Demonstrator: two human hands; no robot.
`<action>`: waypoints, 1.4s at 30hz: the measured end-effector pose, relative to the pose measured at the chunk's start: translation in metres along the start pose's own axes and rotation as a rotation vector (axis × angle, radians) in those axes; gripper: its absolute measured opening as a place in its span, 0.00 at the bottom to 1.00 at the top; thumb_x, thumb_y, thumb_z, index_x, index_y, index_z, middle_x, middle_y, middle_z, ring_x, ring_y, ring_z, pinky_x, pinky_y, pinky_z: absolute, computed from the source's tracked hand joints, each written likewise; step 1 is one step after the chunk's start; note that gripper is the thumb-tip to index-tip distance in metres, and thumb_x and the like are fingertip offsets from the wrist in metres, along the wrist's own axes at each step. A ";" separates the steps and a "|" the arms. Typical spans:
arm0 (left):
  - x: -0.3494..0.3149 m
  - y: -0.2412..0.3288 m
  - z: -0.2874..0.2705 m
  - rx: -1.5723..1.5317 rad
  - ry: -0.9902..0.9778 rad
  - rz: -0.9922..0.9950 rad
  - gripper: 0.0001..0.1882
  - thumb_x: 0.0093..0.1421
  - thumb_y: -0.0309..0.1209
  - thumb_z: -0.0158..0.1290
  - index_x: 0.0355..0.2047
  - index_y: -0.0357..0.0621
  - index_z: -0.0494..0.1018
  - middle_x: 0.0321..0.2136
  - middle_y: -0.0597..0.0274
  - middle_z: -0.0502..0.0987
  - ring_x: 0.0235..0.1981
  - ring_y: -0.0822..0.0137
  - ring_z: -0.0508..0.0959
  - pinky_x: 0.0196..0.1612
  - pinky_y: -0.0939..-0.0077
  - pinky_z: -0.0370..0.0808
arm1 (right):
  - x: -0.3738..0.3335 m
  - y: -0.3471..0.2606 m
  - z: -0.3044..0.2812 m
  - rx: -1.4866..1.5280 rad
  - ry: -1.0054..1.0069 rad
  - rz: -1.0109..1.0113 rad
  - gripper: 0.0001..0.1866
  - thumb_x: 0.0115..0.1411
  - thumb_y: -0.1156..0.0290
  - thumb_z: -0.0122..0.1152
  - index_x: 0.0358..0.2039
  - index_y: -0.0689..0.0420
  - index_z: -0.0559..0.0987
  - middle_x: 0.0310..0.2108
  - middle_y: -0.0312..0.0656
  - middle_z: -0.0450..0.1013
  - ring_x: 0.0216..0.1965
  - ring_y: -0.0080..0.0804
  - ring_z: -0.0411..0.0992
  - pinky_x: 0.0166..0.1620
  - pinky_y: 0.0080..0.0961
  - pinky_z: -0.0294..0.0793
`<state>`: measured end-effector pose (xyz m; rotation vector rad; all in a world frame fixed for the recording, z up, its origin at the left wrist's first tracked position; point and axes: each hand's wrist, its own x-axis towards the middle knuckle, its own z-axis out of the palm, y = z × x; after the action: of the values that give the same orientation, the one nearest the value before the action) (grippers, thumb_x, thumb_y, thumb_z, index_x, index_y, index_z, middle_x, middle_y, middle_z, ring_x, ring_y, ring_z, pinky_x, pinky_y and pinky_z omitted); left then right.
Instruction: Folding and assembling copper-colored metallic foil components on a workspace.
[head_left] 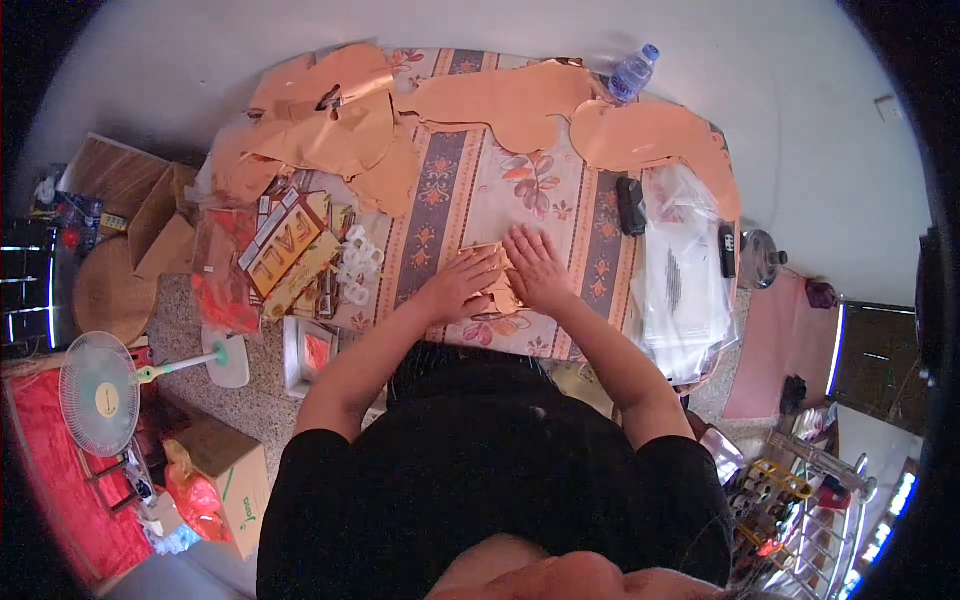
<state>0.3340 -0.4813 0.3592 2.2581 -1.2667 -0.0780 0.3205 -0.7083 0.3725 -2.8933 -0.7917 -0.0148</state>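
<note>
Near the table's front edge, a small copper-coloured shiny piece [505, 293] lies on the patterned tablecloth [440, 200]. My left hand [460, 287] rests flat over its left side, fingers stretched toward the middle. Over its right side, my right hand [539, 270] is laid flat with the fingers pointing away from me. Both hands are open and press on the piece from above, hiding much of it. Larger copper-coloured shiny sheets with curved outlines, a wide one [490, 98] among them, lie along the far side of the table.
Left on the table are stacked printed cards [287, 250] and white plastic rings [360, 265]. At right lie clear plastic sleeves [685, 290], a black case [631, 206] and a black device [727, 250]. A water bottle [634, 73] stands at the back. A fan [102, 395] is lower left.
</note>
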 end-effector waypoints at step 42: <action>0.000 0.006 -0.023 0.116 0.118 -0.154 0.26 0.56 0.35 0.50 0.55 0.40 0.64 0.58 0.53 0.63 0.61 0.55 0.60 0.64 0.59 0.54 | 0.000 -0.001 -0.005 0.049 -0.051 -0.004 0.42 0.59 0.41 0.44 0.65 0.58 0.54 0.67 0.46 0.47 0.69 0.42 0.40 0.68 0.47 0.32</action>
<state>0.3367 -0.4739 0.3818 2.4188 -1.0605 0.0731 0.3204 -0.7081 0.3778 -2.8562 -0.7955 0.0777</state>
